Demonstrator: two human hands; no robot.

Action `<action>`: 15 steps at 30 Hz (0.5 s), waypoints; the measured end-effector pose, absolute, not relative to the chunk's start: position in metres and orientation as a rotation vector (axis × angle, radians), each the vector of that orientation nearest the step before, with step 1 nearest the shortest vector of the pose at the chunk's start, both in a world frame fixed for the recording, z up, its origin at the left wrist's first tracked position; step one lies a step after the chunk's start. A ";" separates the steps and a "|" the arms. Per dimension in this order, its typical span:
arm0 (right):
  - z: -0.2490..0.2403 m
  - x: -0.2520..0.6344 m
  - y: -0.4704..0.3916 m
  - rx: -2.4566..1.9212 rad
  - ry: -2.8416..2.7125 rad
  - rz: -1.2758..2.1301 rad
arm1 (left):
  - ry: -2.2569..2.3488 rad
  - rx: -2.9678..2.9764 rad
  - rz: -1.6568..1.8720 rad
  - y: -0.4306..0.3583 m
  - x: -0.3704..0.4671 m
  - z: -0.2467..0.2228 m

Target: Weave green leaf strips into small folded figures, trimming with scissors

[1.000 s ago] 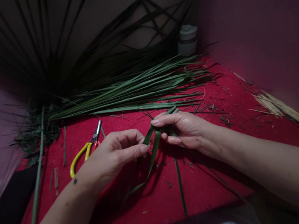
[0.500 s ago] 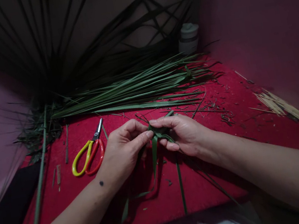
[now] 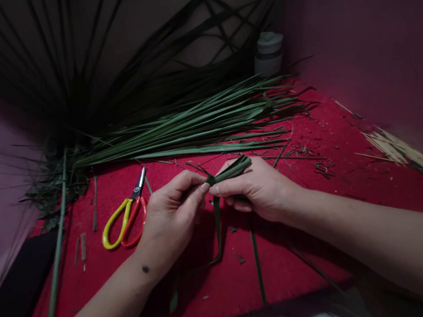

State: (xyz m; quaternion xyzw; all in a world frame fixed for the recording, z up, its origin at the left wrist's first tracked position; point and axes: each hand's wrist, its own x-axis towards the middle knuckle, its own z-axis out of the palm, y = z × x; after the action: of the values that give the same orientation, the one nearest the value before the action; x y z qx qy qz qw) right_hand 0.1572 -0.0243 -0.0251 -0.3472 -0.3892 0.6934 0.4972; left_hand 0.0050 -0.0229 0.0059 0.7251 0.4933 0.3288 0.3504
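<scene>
A folded green leaf piece [image 3: 233, 170] is held between my two hands above the red cloth. My left hand [image 3: 180, 201] pinches its left end, near a small knot-like fold, between thumb and forefinger. Around its body my right hand [image 3: 259, 188] is closed, the thumb lying along the near side. The rolled end of the piece points up and right past the right forefinger. A narrow leaf strip [image 3: 219, 227] hangs from the fold and trails down to the left. Scissors [image 3: 127, 221] with one yellow and one red handle lie left of my left hand.
Long green leaves [image 3: 182, 131] lie across the back of the red cloth [image 3: 295, 269]. Thin pale sticks [image 3: 418, 161] are at the right, and a lidded white container [image 3: 269, 54] stands behind. A dark flat object [image 3: 19, 293] and a long stalk [image 3: 56, 260] lie left, among leaf scraps.
My hands have turned the leaf piece, so its rolled end now shows above the right hand. The hanging strip has swung slightly. The scissors stay where they were.
</scene>
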 end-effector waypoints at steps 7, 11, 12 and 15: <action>-0.023 0.154 -0.024 -0.871 -0.863 1.749 | 1.240 2.240 0.965 -0.025 0.001 -0.001; -0.021 0.155 -0.025 -0.890 -0.835 1.748 | 1.205 2.305 0.943 -0.025 -0.001 -0.002; -0.021 0.155 -0.025 -0.895 -0.832 1.743 | 1.209 2.290 0.928 -0.025 -0.001 -0.001; -0.021 0.155 -0.025 -0.914 -0.826 1.732 | 1.240 2.186 0.863 -0.025 -0.001 0.000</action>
State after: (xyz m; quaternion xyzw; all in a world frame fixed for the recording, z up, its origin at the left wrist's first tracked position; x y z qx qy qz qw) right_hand 0.1553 -0.0251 -0.0206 -0.3757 -0.3394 0.7119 0.4866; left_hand -0.0007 -0.0254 0.0003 0.7986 0.4532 0.3152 0.2399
